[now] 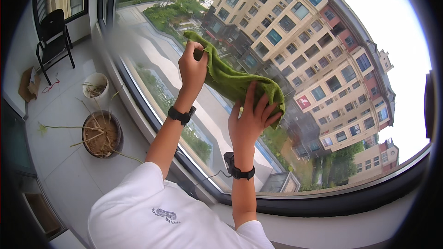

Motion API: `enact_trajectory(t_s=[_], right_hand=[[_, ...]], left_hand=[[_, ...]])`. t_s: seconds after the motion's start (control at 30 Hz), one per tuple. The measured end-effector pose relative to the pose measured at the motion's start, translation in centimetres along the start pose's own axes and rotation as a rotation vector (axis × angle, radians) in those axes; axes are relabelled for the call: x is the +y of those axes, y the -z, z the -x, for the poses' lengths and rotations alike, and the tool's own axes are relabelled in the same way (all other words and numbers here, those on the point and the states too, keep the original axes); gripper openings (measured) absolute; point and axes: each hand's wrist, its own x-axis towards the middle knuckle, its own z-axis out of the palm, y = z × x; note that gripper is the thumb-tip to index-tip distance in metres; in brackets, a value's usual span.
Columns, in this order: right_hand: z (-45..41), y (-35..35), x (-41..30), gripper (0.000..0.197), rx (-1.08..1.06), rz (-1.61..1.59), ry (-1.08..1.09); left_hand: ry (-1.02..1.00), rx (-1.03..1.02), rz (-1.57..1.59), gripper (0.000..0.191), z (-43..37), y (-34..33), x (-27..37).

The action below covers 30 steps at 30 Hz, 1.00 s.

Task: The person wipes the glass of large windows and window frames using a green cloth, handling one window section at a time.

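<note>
A green cloth (230, 79), fuzzy like a towel, stretches slantwise in front of a large window pane (162, 41). My left hand (193, 64) grips it close to its upper left end, thumb and fingers closed on the fabric. Lower and to the right, my right hand (246, 121) holds the other end, fingers spread across its near side. The cloth's right corner hangs down past these fingertips. Whether the cloth touches the glass all along its length is hard to tell. Each wrist wears a black strap with a small device.
Left of me, a round pot (102, 135) with dry stalks and a white bucket (96, 85) stand on the tiled floor (62, 166). Farther back are a black chair (53, 41) and an open cardboard box (29, 83). The dark window frame (311, 205) curves below the glass.
</note>
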Motion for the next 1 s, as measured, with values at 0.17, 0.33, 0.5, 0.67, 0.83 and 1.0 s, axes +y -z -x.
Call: enact_trajectory(t_s=[0.17,0.33,0.5,0.67,0.83,1.0], right_hand=[[0.0,1.7,0.3,0.06,-0.135,-0.127,-0.02],[-3.6,1.6,-1.8,0.059,-0.028,-0.099,0.032],[-2.5,0.8,-2.0,0.06,-0.038,-0.145,0.096],[0.5,3.1,-0.1,0.059,-0.246,-0.237,0.02],[-3.6,5.7,0.5,0.055,0.035,-0.206,-0.001],[-5.3,3.4,-2.2,0.053,-0.087,-0.125,0.049]], left_hand=[[-0.065,-0.022,0.029,0.018,2.0,0.5,-1.5],[-0.129,0.066,0.132,0.018,-3.3,-1.2,0.6],[-0.044,0.139,0.017,0.022,-2.9,-1.5,-0.2],[-0.045,0.038,0.012,0.021,0.4,0.1,-2.0],[-0.255,-0.001,0.062,0.031,-2.6,-1.3,2.6],[-0.491,-0.064,0.017,0.07,-4.4,-2.2,0.7]])
